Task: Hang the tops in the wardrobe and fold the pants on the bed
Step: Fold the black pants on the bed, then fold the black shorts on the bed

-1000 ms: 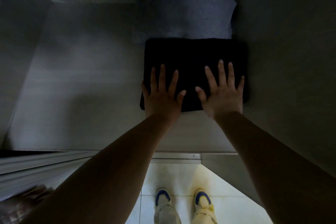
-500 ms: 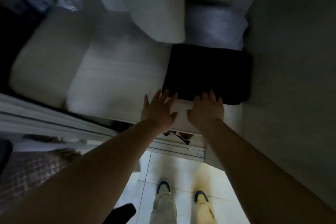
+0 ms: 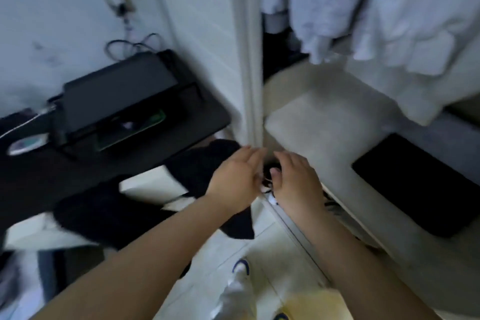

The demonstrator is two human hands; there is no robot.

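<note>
Folded black pants (image 3: 413,184) lie flat on the wardrobe shelf (image 3: 319,122) at the right, with a grey folded garment (image 3: 441,132) behind them. Light-coloured tops (image 3: 384,8) hang above the shelf. My left hand (image 3: 233,179) and my right hand (image 3: 296,182) hover side by side in front of the wardrobe's door frame (image 3: 249,60), off the pants, fingers relaxed and holding nothing. A dark garment (image 3: 145,205) is draped over a white edge at the left, below my left forearm.
A black desk (image 3: 78,163) at the left carries a laptop (image 3: 117,96), a phone (image 3: 130,127) and cables. White floor tiles (image 3: 262,247) and my shoes (image 3: 241,267) show below. The image is motion-blurred.
Both hands lifted off the folded black pants and drew back towards the shelf's front edge. The view swung left, bringing the desk and door frame into sight.
</note>
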